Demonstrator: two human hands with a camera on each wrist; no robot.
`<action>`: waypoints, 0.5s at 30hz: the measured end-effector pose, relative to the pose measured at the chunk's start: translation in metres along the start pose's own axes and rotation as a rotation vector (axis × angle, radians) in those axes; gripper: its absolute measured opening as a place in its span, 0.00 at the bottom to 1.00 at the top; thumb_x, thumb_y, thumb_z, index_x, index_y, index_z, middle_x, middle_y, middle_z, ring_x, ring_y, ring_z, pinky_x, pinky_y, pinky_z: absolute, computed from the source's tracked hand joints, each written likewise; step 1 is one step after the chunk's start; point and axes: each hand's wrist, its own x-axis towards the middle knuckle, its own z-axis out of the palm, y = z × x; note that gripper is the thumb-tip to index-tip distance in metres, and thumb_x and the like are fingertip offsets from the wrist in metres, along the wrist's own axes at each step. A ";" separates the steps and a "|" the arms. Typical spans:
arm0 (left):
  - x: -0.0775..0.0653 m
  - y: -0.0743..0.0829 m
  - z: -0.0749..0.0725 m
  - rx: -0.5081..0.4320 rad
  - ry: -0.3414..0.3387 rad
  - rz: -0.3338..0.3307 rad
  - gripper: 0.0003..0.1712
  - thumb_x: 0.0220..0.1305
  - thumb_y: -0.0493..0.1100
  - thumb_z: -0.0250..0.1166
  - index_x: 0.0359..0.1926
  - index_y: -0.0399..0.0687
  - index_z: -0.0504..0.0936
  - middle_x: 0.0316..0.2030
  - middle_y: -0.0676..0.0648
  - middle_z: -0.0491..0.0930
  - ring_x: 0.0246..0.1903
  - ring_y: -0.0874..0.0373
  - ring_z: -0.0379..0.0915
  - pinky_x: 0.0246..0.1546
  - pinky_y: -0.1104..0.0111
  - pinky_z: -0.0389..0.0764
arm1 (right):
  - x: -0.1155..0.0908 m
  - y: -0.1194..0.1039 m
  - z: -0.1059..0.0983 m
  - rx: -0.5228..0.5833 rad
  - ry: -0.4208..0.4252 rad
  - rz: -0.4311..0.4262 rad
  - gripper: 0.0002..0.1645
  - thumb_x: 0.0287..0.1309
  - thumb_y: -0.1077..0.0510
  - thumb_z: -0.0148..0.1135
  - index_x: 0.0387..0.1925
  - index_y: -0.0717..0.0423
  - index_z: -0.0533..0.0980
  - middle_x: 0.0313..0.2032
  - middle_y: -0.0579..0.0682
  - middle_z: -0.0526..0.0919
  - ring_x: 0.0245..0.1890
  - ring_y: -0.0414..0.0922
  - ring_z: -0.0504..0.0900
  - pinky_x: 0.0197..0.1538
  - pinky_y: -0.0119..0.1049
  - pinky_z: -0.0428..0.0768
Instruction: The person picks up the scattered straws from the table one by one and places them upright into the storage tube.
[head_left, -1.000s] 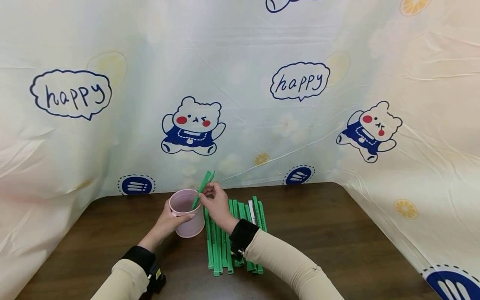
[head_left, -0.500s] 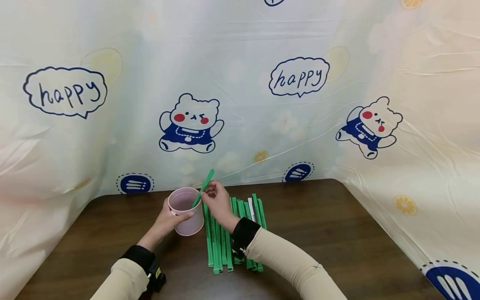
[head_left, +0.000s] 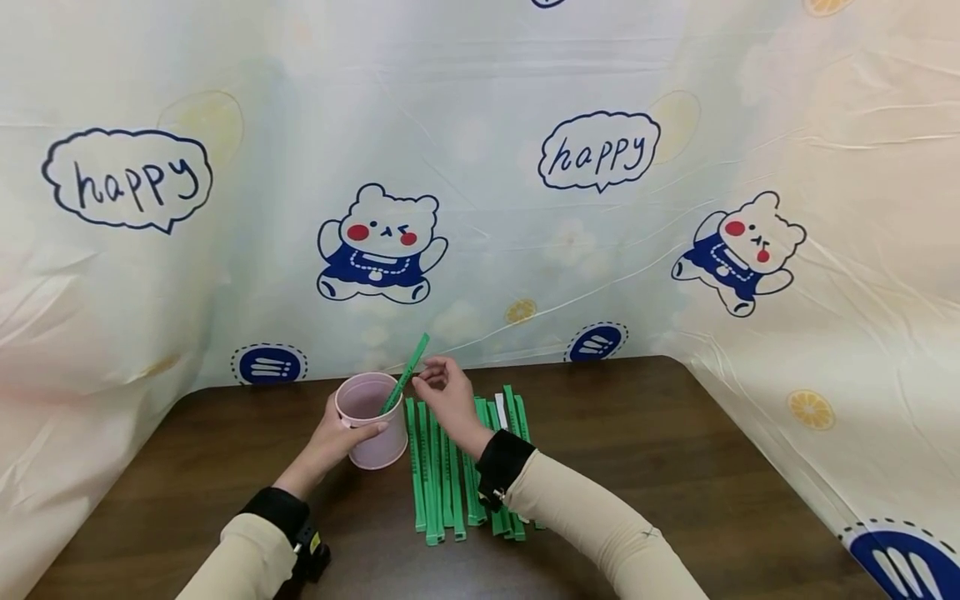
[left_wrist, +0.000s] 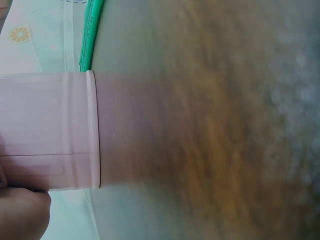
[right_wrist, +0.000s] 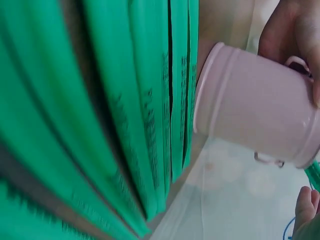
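Right hand (head_left: pixel 452 404), loose, holding nothing, is sitting nearer the long thin green printed sticks (head_left: pixel 432 492), axes running front-to-back; left hand (head_left: pixel 333 438) is gripping the pink cylindrical pail (head_left: pixel 380 448).

Dark wooden table (head_left: pixel 720 467); pale bear-printed backdrop (head_left: pixel 480 108) behind.

Table (head_left: pixel 720 450): dark brown wood grain, rounded far corners, slight sheen; left wrist view shows a reflection. Pink bucket (head_left: pixel 378 446) upright on it, left of centre. Just right of that, green strips (head_left: pixel 438 475) with dark print, side by side, lengthwise front-to-back, ends uneven, narrow gaps. One white strip (head_left: pixel 501 411) among them, toward the right.
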 end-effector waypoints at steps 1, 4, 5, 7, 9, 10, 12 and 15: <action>0.001 0.001 0.000 0.000 0.003 0.003 0.60 0.63 0.46 0.69 0.79 0.39 0.34 0.75 0.30 0.48 0.72 0.35 0.52 0.72 0.35 0.64 | -0.001 -0.007 -0.003 -0.004 0.004 0.014 0.25 0.73 0.60 0.58 0.66 0.64 0.66 0.56 0.65 0.78 0.58 0.57 0.77 0.60 0.38 0.79; 0.003 0.001 -0.001 0.012 0.007 0.000 0.60 0.63 0.46 0.69 0.79 0.39 0.34 0.75 0.30 0.48 0.72 0.35 0.52 0.71 0.35 0.65 | 0.002 -0.017 -0.016 -0.029 0.020 0.002 0.24 0.73 0.61 0.58 0.65 0.64 0.67 0.56 0.66 0.77 0.58 0.58 0.77 0.60 0.38 0.79; 0.004 0.001 -0.002 0.013 0.008 -0.001 0.60 0.63 0.45 0.69 0.79 0.39 0.34 0.75 0.30 0.48 0.72 0.35 0.52 0.71 0.35 0.65 | 0.002 -0.024 -0.021 -0.033 0.023 0.011 0.24 0.73 0.61 0.58 0.65 0.64 0.67 0.57 0.67 0.77 0.59 0.59 0.77 0.61 0.39 0.79; 0.005 0.001 -0.002 0.018 0.009 -0.007 0.60 0.64 0.46 0.69 0.79 0.39 0.33 0.76 0.30 0.48 0.72 0.35 0.52 0.71 0.35 0.65 | 0.002 -0.032 -0.032 -0.048 0.020 0.024 0.24 0.73 0.61 0.56 0.66 0.64 0.66 0.58 0.66 0.76 0.60 0.59 0.76 0.63 0.42 0.78; 0.005 0.000 -0.003 0.018 0.007 -0.014 0.60 0.64 0.46 0.68 0.79 0.39 0.33 0.76 0.30 0.47 0.73 0.34 0.52 0.71 0.35 0.64 | 0.007 -0.029 -0.044 -0.061 0.021 0.037 0.26 0.74 0.59 0.55 0.67 0.65 0.64 0.59 0.67 0.75 0.60 0.59 0.75 0.63 0.43 0.78; 0.005 -0.001 -0.003 0.015 0.005 -0.017 0.60 0.64 0.46 0.68 0.79 0.39 0.33 0.76 0.30 0.47 0.73 0.35 0.51 0.71 0.35 0.64 | 0.010 -0.027 -0.050 -0.062 0.022 0.045 0.26 0.75 0.58 0.55 0.68 0.66 0.64 0.59 0.67 0.75 0.60 0.60 0.75 0.63 0.47 0.78; 0.004 -0.002 -0.003 0.017 0.000 -0.021 0.60 0.64 0.46 0.68 0.79 0.39 0.33 0.76 0.30 0.47 0.72 0.35 0.51 0.71 0.34 0.64 | 0.018 -0.013 -0.065 -0.084 0.014 0.025 0.29 0.76 0.52 0.55 0.69 0.63 0.64 0.59 0.64 0.75 0.60 0.56 0.76 0.63 0.45 0.79; 0.004 -0.003 -0.002 0.017 -0.005 -0.020 0.60 0.64 0.46 0.68 0.78 0.38 0.33 0.75 0.30 0.47 0.72 0.35 0.52 0.72 0.35 0.64 | 0.039 0.040 -0.091 -0.117 0.008 -0.049 0.30 0.74 0.44 0.56 0.68 0.56 0.67 0.56 0.54 0.78 0.54 0.48 0.80 0.55 0.40 0.82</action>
